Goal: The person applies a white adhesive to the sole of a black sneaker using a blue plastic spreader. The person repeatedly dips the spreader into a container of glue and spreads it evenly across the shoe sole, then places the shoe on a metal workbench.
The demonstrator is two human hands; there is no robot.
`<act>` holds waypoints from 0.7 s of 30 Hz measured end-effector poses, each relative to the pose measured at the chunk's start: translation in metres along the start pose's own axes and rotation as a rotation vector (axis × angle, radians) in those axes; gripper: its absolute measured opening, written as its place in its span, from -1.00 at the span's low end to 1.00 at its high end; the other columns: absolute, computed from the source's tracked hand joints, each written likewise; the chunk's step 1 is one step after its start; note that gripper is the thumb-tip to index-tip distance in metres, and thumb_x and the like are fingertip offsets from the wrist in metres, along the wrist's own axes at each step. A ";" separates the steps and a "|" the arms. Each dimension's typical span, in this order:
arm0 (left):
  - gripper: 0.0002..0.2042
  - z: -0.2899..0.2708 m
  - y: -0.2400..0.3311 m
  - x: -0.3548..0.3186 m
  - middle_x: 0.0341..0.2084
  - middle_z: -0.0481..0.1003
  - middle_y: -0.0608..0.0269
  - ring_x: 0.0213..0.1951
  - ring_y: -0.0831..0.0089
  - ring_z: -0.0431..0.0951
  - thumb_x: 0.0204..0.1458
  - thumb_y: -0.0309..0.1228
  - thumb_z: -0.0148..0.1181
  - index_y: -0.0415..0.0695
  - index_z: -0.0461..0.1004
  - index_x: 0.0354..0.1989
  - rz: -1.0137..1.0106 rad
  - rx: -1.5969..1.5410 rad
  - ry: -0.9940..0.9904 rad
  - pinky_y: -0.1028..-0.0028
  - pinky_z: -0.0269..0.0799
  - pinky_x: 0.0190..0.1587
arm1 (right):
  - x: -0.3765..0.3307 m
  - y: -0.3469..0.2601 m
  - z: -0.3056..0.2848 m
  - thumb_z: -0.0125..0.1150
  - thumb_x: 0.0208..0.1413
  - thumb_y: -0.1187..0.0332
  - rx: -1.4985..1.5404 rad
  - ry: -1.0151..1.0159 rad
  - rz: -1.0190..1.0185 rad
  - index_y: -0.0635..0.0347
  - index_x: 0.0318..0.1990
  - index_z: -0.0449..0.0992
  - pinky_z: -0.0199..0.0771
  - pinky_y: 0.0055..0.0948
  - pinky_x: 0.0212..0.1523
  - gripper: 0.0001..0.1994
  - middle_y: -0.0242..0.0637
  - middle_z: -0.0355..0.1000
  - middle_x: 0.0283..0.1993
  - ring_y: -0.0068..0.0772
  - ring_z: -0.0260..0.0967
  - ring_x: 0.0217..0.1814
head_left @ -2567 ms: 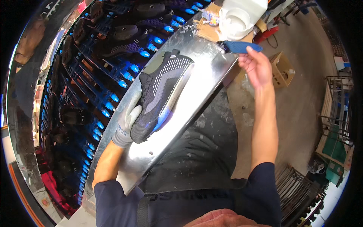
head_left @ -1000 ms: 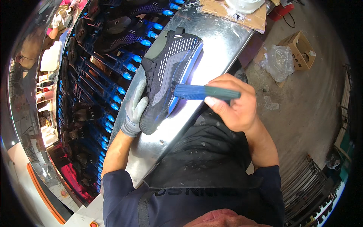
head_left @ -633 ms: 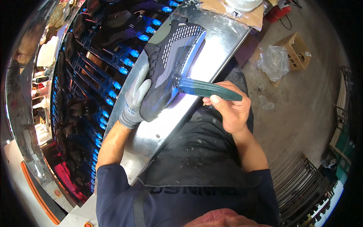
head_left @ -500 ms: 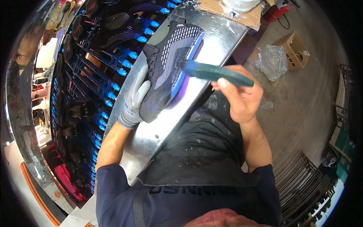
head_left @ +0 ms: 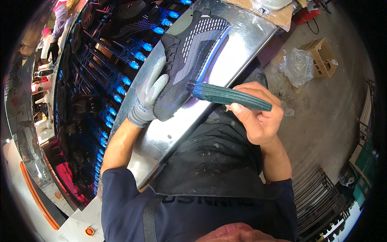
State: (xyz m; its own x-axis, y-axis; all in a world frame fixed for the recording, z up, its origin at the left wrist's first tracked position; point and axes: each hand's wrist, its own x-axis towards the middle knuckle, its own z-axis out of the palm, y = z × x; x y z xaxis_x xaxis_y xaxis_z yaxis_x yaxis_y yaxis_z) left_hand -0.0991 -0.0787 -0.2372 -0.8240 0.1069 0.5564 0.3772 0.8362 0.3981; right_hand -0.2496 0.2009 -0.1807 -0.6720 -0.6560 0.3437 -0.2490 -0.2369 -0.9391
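Observation:
A dark grey and black knit shoe upper with white dashes leans on its side over the metal bench, toe toward me. It sits on a grey-green shoe last. Blue-violet light shows along its lower edge. My left hand, in a grey glove, is closed round the forefoot from the lace side. My bare right hand grips a brush by its flat, dark green handle. The brush's dark tip touches the shoe's lower edge near the forefoot.
Beyond the shiny metal bench, a rack with blue-tipped rods carries more dark shoe uppers at the left. Cardboard and a white container lie at the bench's far end. A carton and clear plastic bag rest on the floor at right.
The brush has moved along the shoe's lower edge toward the toe, nearer to me. The shoe and my left hand have shifted slightly right in the picture. Both grips stay the same.

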 end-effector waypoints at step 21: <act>-0.12 0.005 0.017 0.027 0.25 0.37 -0.39 0.20 -0.29 0.50 -0.20 -0.16 0.57 -0.22 0.29 0.33 0.100 0.131 0.155 -0.14 0.41 0.25 | -0.016 -0.024 -0.002 0.39 0.03 0.55 -0.088 -0.077 -0.160 0.46 -0.13 0.60 0.57 -0.49 -0.35 -0.76 -0.06 0.60 -0.25 -0.45 0.57 -0.35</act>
State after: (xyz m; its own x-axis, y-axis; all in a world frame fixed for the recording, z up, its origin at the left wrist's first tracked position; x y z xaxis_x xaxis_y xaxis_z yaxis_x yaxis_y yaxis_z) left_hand -0.1168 -0.0585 -0.2193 -0.7068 0.1170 0.6977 0.3874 0.8892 0.2433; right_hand -0.2341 0.2182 -0.1633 -0.5642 -0.6688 0.4842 -0.4106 -0.2815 -0.8673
